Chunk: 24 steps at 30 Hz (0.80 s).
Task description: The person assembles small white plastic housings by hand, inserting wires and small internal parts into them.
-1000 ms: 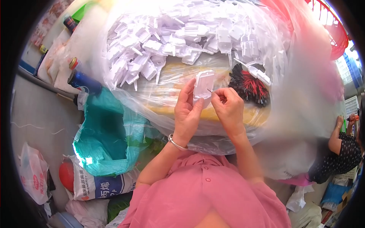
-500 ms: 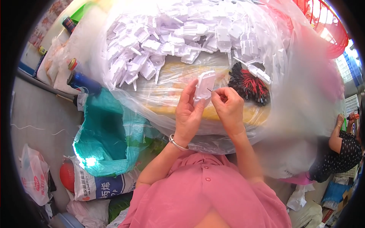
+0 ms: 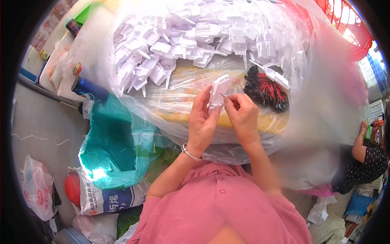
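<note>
My left hand [image 3: 201, 124] grips a white plastic housing [image 3: 219, 88] upright between thumb and fingers. In a pinch against its right side, my right hand [image 3: 245, 117] holds a thin dark wire [image 3: 222, 95]; whether the wire's tip enters the housing cannot be made out. To the right of the hands lies a bundle of black and red wires [image 3: 273, 90], with one white housing [image 3: 277, 77] resting over its edge. Beyond them a heap of similar white plastic housings [image 3: 195, 32] spreads across the plastic-covered work surface [image 3: 170, 97].
At the left hangs an open teal woven bag [image 3: 142, 140], below a dark blue bottle [image 3: 91, 87]. A printed white and blue sack [image 3: 109, 199] lies on the floor. A red basket [image 3: 351, 44] stands at the far right; another person [image 3: 361, 162] works at the right edge.
My right hand has shifted slightly left with the wire. The housing in my left hand has turned a little. The heap and wire bundle are unmoved.
</note>
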Each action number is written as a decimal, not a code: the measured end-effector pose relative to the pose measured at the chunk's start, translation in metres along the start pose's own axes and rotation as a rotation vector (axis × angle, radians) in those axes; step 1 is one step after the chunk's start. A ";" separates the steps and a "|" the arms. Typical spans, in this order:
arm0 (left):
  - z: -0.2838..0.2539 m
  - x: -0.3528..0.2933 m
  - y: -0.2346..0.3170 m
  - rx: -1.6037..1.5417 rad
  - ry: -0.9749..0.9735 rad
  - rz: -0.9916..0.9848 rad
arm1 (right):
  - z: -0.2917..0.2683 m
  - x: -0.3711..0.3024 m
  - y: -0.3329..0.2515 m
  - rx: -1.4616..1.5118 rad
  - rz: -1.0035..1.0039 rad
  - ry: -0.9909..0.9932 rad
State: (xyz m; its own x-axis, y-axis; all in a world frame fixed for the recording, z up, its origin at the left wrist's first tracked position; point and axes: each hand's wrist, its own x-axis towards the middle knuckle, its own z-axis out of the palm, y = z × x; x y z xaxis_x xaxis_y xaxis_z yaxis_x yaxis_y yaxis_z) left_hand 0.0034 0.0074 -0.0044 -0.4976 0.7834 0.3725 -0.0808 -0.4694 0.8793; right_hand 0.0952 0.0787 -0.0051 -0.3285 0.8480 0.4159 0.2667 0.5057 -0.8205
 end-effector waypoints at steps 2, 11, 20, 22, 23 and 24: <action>0.000 0.000 0.001 0.013 0.009 -0.001 | 0.000 -0.001 -0.001 -0.012 0.000 -0.001; -0.002 -0.001 -0.004 -0.016 -0.002 -0.040 | 0.000 0.000 0.001 0.082 0.084 -0.011; 0.001 -0.002 -0.002 -0.066 0.018 -0.064 | 0.005 0.000 0.002 -0.004 -0.044 0.068; 0.002 -0.001 0.001 -0.024 0.007 -0.041 | 0.005 -0.001 0.002 0.011 -0.038 0.085; 0.003 -0.001 0.002 0.016 -0.004 -0.018 | 0.003 0.000 0.000 0.066 -0.009 0.088; 0.003 -0.001 0.001 0.015 -0.005 -0.020 | 0.002 0.001 -0.002 0.122 0.019 0.091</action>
State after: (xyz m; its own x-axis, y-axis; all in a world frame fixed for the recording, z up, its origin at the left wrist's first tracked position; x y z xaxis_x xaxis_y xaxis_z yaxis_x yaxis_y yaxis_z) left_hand 0.0066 0.0070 -0.0027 -0.4915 0.7945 0.3566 -0.0774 -0.4477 0.8908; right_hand 0.0926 0.0782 -0.0043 -0.2398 0.8711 0.4287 0.1585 0.4707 -0.8679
